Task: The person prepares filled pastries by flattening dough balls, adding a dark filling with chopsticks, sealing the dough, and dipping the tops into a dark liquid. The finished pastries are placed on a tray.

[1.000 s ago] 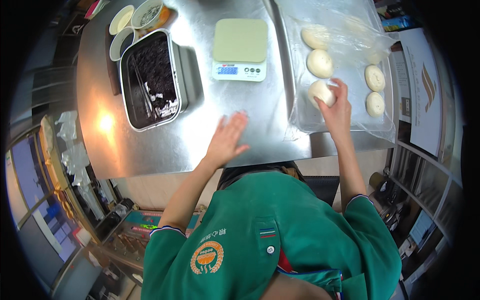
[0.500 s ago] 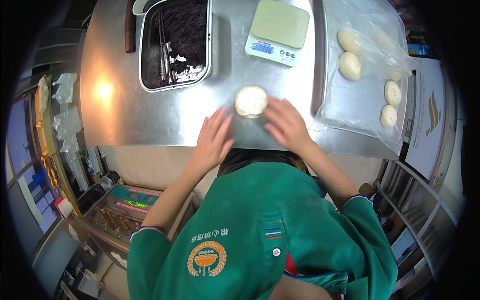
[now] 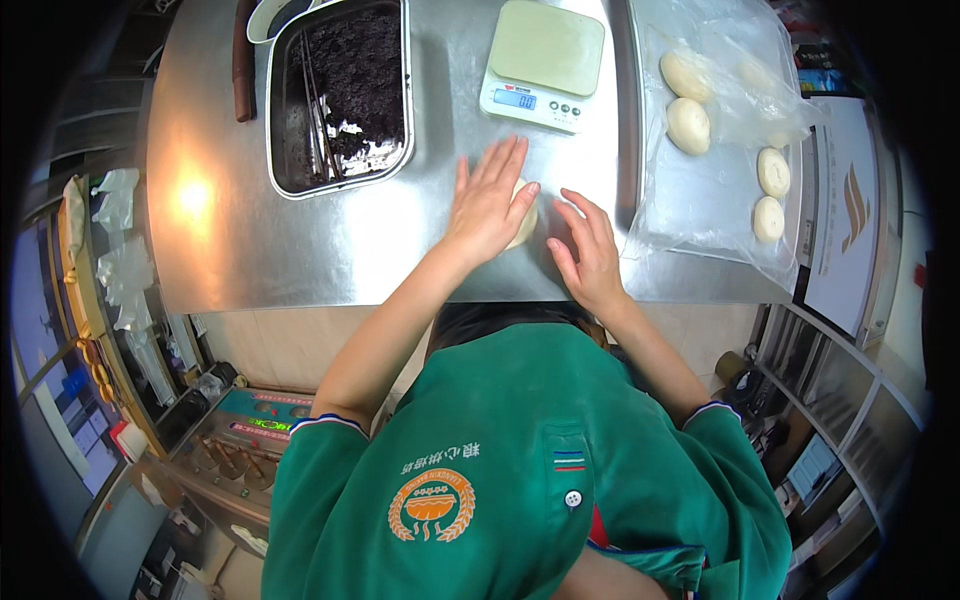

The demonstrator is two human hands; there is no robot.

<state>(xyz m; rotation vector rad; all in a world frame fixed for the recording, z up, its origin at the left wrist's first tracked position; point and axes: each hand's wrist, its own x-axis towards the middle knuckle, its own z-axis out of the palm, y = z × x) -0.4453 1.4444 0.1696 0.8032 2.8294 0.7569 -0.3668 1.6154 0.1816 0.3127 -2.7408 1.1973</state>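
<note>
A round piece of pale dough (image 3: pixel 524 226) lies on the steel table near its front edge. My left hand (image 3: pixel 488 200) rests flat over it, fingers stretched forward, so most of the dough is hidden under the palm. Just right of the dough, my right hand (image 3: pixel 588 250) hovers with its fingers apart and nothing in them. Beyond my hands stands a kitchen scale (image 3: pixel 545 65) with a bare pale platform and a lit display.
A metal tray (image 3: pixel 409 130) of dark filling with a pair of thin sticks stands at the left. At the right, a tray (image 3: pixel 690 240) holds several dough balls (image 3: pixel 688 126) partly under clear plastic film (image 3: pixel 745 120). A brown rod (image 3: pixel 244 65) lies far left beside a white bowl (image 3: pixel 262 22).
My left hand has moved forward and right from beside the dough onto it. My right hand has drawn slightly away to the right. The whole view has shifted a little.
</note>
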